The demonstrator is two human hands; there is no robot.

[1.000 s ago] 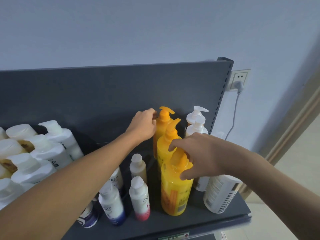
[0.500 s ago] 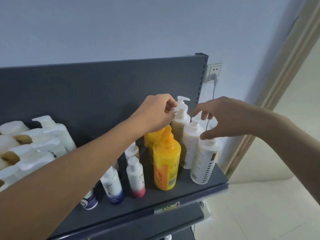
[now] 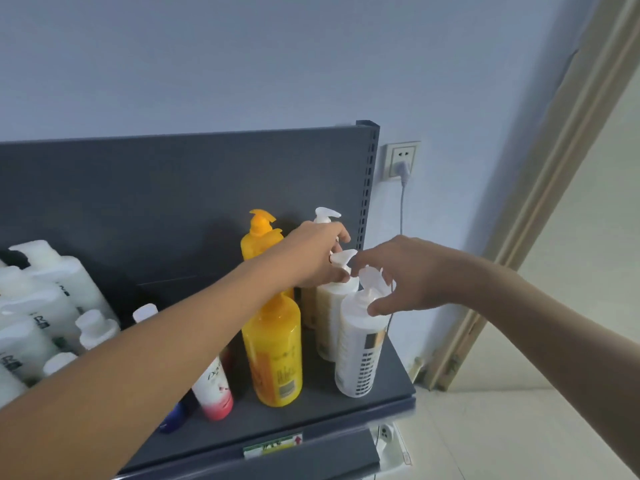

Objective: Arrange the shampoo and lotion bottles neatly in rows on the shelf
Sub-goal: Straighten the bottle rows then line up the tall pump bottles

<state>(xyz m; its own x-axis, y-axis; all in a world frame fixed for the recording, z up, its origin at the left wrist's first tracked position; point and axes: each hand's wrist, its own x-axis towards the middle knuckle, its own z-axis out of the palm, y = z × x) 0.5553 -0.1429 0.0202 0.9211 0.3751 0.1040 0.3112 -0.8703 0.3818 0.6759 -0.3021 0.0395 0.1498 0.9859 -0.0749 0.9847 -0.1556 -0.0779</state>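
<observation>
On the dark grey shelf a row of white pump bottles stands at the right end. My left hand pinches the pump head of the middle white bottle. My right hand holds the pump top of the front white bottle, thumb on its shoulder. A third white pump bottle stands behind, against the back panel. To their left run yellow pump bottles, one in front and one at the back. My left forearm hides part of the row.
Small white bottles, one with a pink base, stand left of the yellow ones. Several large white bottles fill the shelf's left side. The shelf's right edge borders a wall socket with a hanging cable, and a door frame beyond.
Both hands moved from the yellow bottles rightward onto the white pump bottles. The view shifted right. My right hand has closed on the front bottle's pump, my left on the middle one's.
</observation>
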